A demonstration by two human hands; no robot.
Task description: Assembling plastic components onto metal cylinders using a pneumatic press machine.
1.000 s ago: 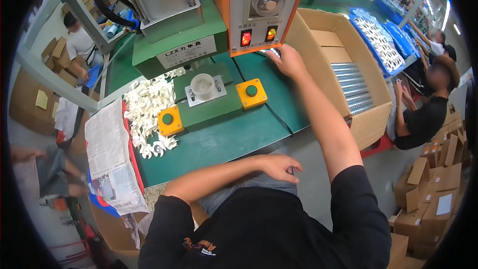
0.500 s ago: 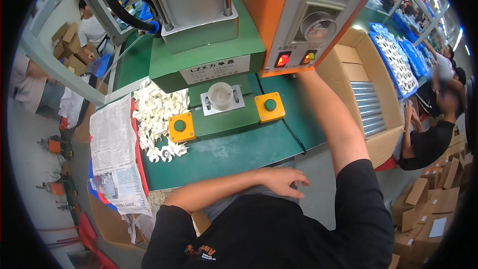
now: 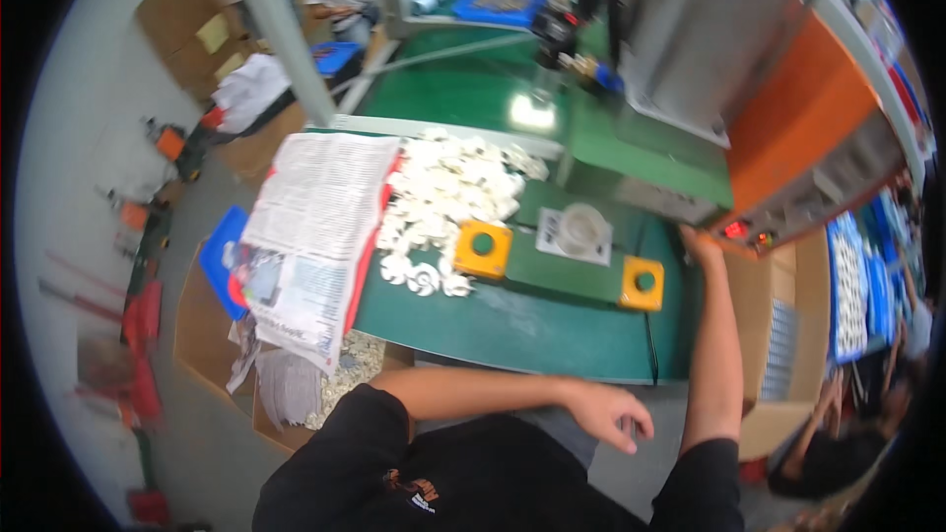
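My left hand [image 3: 609, 414] hangs loosely in front of the table's near edge, fingers slightly bent and apart, with nothing seen in it. My right hand [image 3: 701, 244] reaches up beside the orange control box [image 3: 798, 118] of a press, close to its lower edge; its fingers are partly hidden and blurred. Left of that hand stands the press's green body [image 3: 645, 163]. Below it, a clear round fixture [image 3: 583, 231] sits on a metal plate. Two yellow button boxes with green buttons flank it, one at the left [image 3: 482, 249] and one at the right [image 3: 641, 283].
White finned plastic parts [image 3: 453, 192] lie heaped on the green table [image 3: 443, 325], beside newspaper [image 3: 315, 207] over a red tray. A cardboard box [image 3: 803, 335] holding metal cylinders stands at the right. Other people work at the back and far right.
The view has swung left, so the press now appears farther right. My right hand stays by the control box. My left hand remains before the table, its fingers a little more bent.
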